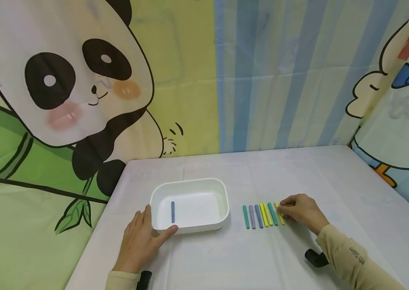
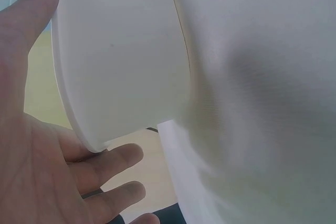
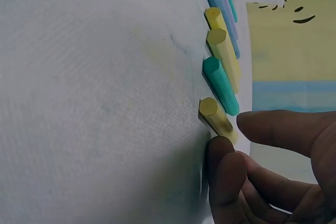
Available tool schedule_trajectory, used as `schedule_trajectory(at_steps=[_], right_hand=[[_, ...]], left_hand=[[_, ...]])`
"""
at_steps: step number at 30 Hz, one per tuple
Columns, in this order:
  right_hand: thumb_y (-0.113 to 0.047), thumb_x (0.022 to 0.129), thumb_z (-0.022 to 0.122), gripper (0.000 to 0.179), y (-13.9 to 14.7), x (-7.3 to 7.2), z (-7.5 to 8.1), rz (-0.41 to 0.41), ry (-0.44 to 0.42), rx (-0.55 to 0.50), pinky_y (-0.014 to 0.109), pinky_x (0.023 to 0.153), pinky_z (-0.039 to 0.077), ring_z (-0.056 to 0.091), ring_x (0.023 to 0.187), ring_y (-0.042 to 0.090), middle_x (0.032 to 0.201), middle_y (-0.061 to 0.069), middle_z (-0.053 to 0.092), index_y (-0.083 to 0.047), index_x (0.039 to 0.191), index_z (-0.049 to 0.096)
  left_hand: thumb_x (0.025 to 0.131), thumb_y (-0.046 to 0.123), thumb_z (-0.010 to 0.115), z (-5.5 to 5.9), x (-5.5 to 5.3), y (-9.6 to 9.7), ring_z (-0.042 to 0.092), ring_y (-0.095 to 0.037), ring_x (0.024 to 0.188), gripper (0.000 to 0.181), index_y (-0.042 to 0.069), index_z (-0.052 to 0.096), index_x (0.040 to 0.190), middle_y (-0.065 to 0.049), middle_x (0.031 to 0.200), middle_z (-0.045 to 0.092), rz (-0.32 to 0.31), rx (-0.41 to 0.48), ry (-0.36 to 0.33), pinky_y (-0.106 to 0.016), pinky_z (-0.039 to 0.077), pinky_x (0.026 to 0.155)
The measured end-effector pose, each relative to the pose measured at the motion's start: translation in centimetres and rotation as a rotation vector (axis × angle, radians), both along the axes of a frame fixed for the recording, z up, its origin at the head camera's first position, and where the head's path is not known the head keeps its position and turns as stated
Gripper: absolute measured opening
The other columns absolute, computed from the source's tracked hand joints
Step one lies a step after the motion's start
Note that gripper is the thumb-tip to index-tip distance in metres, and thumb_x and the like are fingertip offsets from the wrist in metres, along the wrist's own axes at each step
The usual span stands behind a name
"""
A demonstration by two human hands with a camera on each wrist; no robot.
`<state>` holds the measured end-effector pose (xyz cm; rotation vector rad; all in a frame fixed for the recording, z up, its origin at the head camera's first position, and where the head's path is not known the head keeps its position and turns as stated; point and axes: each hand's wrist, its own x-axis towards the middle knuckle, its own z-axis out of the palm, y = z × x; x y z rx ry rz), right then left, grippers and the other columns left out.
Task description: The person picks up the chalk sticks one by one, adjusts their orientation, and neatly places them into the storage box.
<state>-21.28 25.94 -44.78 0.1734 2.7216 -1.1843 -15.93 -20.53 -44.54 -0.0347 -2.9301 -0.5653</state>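
Note:
A white plastic tray [image 1: 190, 228] stands left of the middle of the table, with one blue chalk stick [image 1: 173, 212] lying inside it. My left hand [image 1: 142, 240] rests at the tray's near left corner, thumb spread along the near rim and the other fingers along the left side. To the tray's right runs a row of chalk sticks in green, purple, blue and yellow. My right hand [image 1: 304, 210] is at the right end of this row, where thumb and fingertips pinch close about the far part of the last yellow chalk stick [image 3: 212, 111]. Beside it lies a green chalk stick [image 3: 220, 85].
A white cloth [image 1: 219, 266] covers the table. Printed fabric [image 1: 182, 80] with a panda and stripes hangs behind it. A black wrist strap part [image 1: 316, 257] shows below the right forearm, and another [image 1: 144, 280] by the left wrist.

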Motion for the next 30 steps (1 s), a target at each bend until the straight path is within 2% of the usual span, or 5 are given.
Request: schedule_trajectory(at_steps=[13,21,25,30], right_hand=[[-0.019,0.091,0.073,0.036,-0.5,-0.2,0.1,0.029,0.004,0.032,0.033,0.066,0.056,0.066,0.074,0.015,0.087,0.002,0.073,0.005,0.117,0.071],[-0.024,0.091,0.073,0.036,0.1,-0.5,-0.2,0.017,-0.022,0.036,0.033,0.066,0.051,0.062,0.073,0.018,0.078,0.002,0.07,0.002,0.115,0.073],[-0.027,0.091,0.073,0.039,0.3,-1.0,-0.2,0.014,-0.04,-0.001,0.033,0.067,0.05,0.06,0.074,0.02,0.078,0.003,0.069,0.002,0.118,0.072],[-0.03,0.091,0.074,0.043,0.4,-1.5,0.5,-0.021,-0.054,-0.087,0.034,0.071,0.053,0.061,0.079,0.021,0.087,0.005,0.07,0.001,0.121,0.07]], left_hand=[[0.08,0.086,0.053,0.4,0.0,0.1,0.029,-0.051,0.144,0.126,-0.012,0.024,0.155,-0.034,0.152,0.038,-0.002,-0.001,-0.03,-0.064,0.023,0.117],[0.08,0.086,0.053,0.4,0.0,0.3,0.027,-0.051,0.145,0.126,-0.011,0.024,0.155,-0.033,0.153,0.038,-0.002,0.004,-0.044,-0.063,0.022,0.118],[0.08,0.086,0.053,0.4,0.0,0.3,0.028,-0.051,0.145,0.126,-0.011,0.024,0.155,-0.033,0.153,0.038,0.001,0.002,-0.038,-0.063,0.022,0.118],[0.08,0.086,0.053,0.3,0.1,0.2,0.028,-0.05,0.145,0.126,-0.011,0.024,0.155,-0.033,0.153,0.038,0.007,0.011,-0.033,-0.062,0.022,0.118]])
